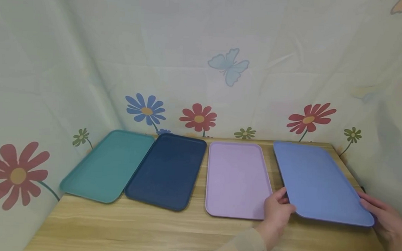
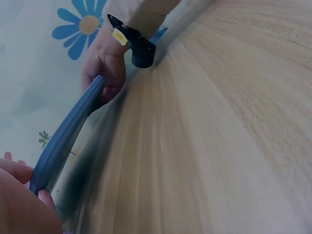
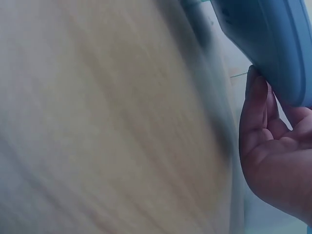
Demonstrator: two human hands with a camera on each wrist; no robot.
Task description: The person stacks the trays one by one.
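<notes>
A periwinkle-blue rectangular tray (image 1: 323, 183) is at the right of the row, held by both hands near its front corners. My left hand (image 1: 278, 211) pinches its left edge, thumb on top and fingers below. Its right edge is gripped by my right hand (image 1: 385, 219), whose fingers are partly hidden by the tray. The left wrist view shows the tray's rim (image 2: 66, 131) edge-on, its near end raised off the wood. Seen from the right wrist, the fingers (image 3: 256, 97) reach under the tray's corner (image 3: 287, 73). A lilac tray (image 1: 237, 179) lies just left of my left hand.
A navy tray (image 1: 168, 171) and a teal tray (image 1: 108, 166) lie side by side on the left of the wooden table (image 1: 142, 227). A flower-printed cloth (image 1: 178, 38) hangs close behind the table and along both sides.
</notes>
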